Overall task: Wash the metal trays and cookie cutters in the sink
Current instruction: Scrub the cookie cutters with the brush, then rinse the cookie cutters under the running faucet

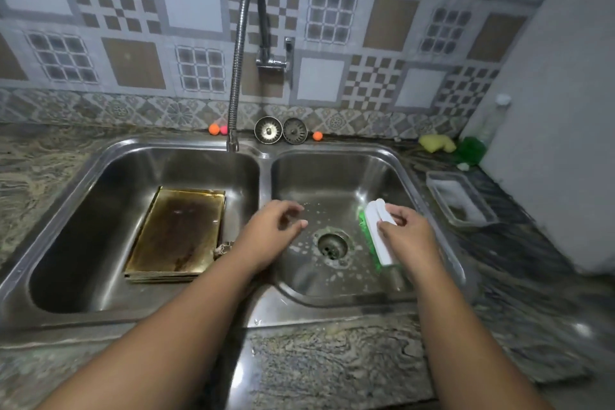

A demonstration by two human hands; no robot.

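Note:
A stack of stained, brownish metal trays [176, 233] lies flat in the left basin of the double steel sink [264, 156]. A small metal piece, perhaps a cookie cutter [223, 248], pokes out at the trays' right edge beside my left forearm. My left hand [271, 231] hovers over the divider and the right basin, fingers loosely curled, holding nothing. My right hand [407, 233] grips a white scrub brush with green bristles [374, 230] above the right basin, near the drain [332, 245]. Soap flecks dot that basin's floor.
A flexible faucet [238, 60] arcs from the wall, its spout over the sink's rear rim. Two sink strainers [281, 130] and small orange balls [214, 129] sit on the back ledge. A yellow sponge [436, 143], green scrubber [471, 150] and clear container [461, 200] sit on the right counter.

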